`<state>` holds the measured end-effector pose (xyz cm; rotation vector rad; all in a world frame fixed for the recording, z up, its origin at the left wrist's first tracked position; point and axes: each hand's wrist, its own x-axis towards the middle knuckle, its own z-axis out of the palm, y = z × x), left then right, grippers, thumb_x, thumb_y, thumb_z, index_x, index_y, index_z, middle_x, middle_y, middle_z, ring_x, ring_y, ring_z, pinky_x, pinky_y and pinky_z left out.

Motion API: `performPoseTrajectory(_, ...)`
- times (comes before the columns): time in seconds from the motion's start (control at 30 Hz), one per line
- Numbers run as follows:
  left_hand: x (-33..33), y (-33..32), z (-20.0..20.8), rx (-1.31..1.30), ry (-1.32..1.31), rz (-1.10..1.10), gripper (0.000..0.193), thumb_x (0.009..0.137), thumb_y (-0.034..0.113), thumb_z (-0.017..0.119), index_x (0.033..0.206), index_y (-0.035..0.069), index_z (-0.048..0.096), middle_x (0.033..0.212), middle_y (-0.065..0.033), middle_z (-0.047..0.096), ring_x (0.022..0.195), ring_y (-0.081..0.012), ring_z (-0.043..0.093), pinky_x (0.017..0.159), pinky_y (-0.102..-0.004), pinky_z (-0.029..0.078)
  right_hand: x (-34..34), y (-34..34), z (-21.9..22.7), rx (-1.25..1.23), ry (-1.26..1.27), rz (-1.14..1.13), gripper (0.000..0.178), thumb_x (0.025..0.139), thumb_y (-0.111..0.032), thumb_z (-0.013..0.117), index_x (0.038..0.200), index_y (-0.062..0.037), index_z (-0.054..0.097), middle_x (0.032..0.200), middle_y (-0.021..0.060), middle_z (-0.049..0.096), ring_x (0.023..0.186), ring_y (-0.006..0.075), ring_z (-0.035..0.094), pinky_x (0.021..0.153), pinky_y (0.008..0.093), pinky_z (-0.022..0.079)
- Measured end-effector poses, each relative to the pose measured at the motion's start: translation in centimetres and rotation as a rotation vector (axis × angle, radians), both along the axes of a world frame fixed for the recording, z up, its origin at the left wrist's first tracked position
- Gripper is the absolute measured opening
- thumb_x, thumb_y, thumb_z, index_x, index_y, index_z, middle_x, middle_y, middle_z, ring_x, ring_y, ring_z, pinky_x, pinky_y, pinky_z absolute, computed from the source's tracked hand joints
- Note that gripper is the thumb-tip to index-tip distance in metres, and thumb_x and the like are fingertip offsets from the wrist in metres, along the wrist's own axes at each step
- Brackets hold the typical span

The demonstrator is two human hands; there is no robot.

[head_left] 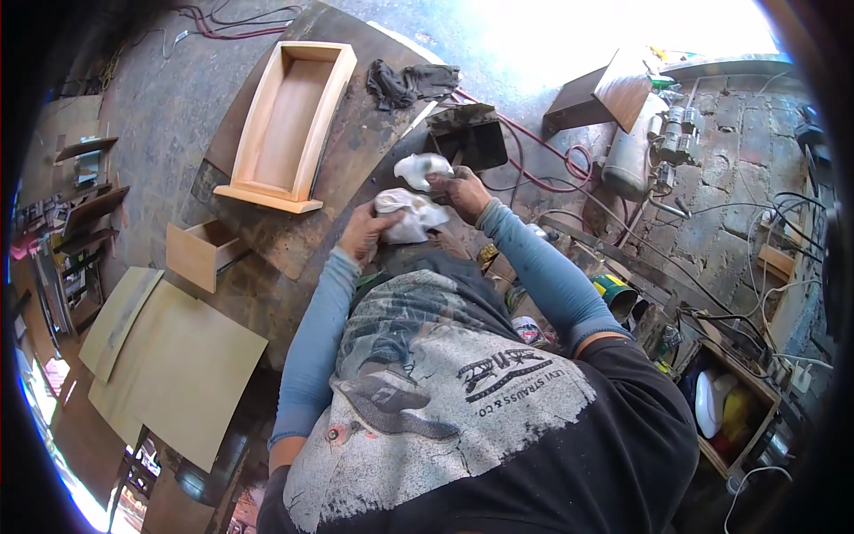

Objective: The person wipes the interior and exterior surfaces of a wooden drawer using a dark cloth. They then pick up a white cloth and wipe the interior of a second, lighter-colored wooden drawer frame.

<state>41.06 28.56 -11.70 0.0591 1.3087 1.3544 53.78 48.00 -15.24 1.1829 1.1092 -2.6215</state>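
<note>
**Left hand [359, 233] and right hand [466, 195] on white pieces near the centre of the frame**

We see the left hand with its fingers curled in on a crumpled white cloth [409, 219], just above the middle of the frame. The right hand, slightly higher and to the right, is closed on a smaller white item [420, 168]; that one is blurred, so we cannot tell what it is. The two white pieces lie close together, but we cannot tell whether they touch.

Above and to the left of the hands, we have a long pale wooden drawer [292, 129] on a dark, stained worktop [365, 147]. A dark rag [389, 85] lies at upper centre, and an open dark box [470, 142] stands just above the right hand. Toward the upper right, we find a looped red hose [578, 167] near a pale tank [633, 156]. A smaller drawer [194, 256] sits at left, above a flat pale panel [182, 365].
</note>
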Motion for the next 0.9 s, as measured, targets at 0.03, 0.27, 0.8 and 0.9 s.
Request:
performPoseTrajectory(0.03,-0.2,0.6,0.1,0.058,-0.092,0.131,0.045,0.082,0.014,0.074,0.122,0.000,0.058,0.114,-0.0103,0.065,0.105,-0.0203,0.063,0.091,-0.0349,0.051,0.9,1.3,-1.2,-0.086,0.019,-0.056,0.042,0.088,-0.021,0.071,0.119,0.0035,0.058,0.106,0.0129,0.068,0.093,0.0266,0.068,0.081,0.0404,0.056)
performPoseTrajectory(0.27,-9.6,-6.1,6.5,0.317,-0.176,0.711,0.041,0.092,0.019,0.062,0.128,0.001,0.054,0.125,-0.0128,0.061,0.115,-0.0289,0.059,0.100,-0.0469,0.047,1.4,3.0,0.7,-0.053,0.174,0.060,0.038,0.094,-0.017,0.063,0.124,0.0036,0.055,0.118,0.0112,0.064,0.106,0.0233,0.064,0.085,0.0438,0.056)
performPoseTrajectory(0.8,-8.2,-16.0,5.1,0.242,-0.092,0.904,0.047,0.090,0.018,0.063,0.133,0.002,0.052,0.134,-0.0117,0.056,0.123,-0.0296,0.054,0.107,-0.0473,0.040,-1.0,3.0,2.6,0.823,0.263,0.287,0.057,0.088,-0.013,0.069,0.137,0.0007,0.045,0.117,0.0110,0.067,0.105,0.0166,0.062,0.094,0.0322,0.047)
performPoseTrajectory(0.9,-8.0,-16.0,5.7,0.210,-0.085,0.916,0.047,0.089,0.018,0.064,0.131,0.001,0.053,0.132,-0.0112,0.058,0.123,-0.0289,0.054,0.108,-0.0462,0.039,-0.2,4.1,2.1,0.972,0.225,0.258,0.039,0.082,-0.007,0.069,0.118,0.0039,0.060,0.105,0.0120,0.069,0.094,0.0170,0.065,0.086,0.0313,0.051)
